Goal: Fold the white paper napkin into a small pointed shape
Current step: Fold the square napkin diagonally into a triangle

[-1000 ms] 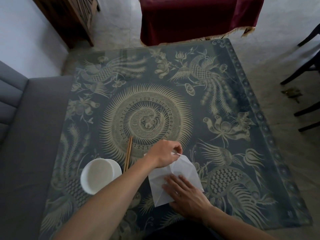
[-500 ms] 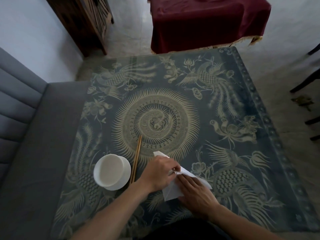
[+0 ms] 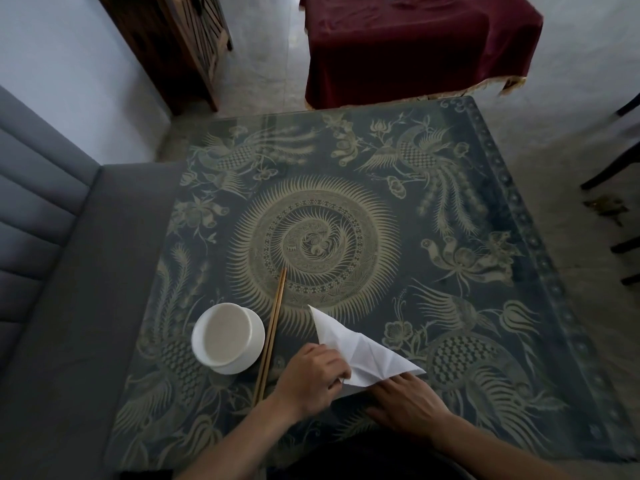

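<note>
At 6 o'clock on the worktop (image 3: 433,216), glass over dark cloth printed with gold phoenixes and a central sunburst, lies the white paper napkin (image 3: 353,351), creased into a triangle, tips toward 11 and 4. Left hand (image 3: 313,377): grip curled, fingers pinching the napkin's near edge. Right hand (image 3: 405,401): flat, palm down, fingertips pressing the near-right edge. White bowl (image 3: 227,336) at 8 o'clock, chopsticks (image 3: 272,341) just beside it. Grey sofa (image 3: 52,271) at 9; maroon-draped table (image 3: 415,46) at 12; concrete floor.
</note>
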